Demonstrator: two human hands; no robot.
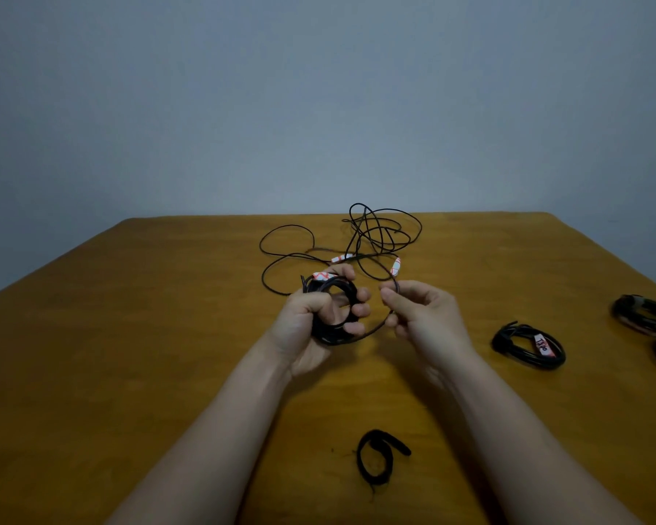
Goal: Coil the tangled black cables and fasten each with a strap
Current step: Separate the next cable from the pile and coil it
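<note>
Half-wound black coil (341, 288) held upright in left grip (319, 316), above tabletop (167, 335); white-red tag (322, 275) at its top. Loose strand (372, 329) runs from coil bottom to right grip (421, 316), pinched there, then back to tangle (379, 233) lying slack at far centre. Two more tags in tangle. Black strap (394, 443) curled in open loop, flat, near edge. Finished coil (527, 346) with tag, flat at right. Two more coils (644, 316) at far right edge, partly cut off.
</note>
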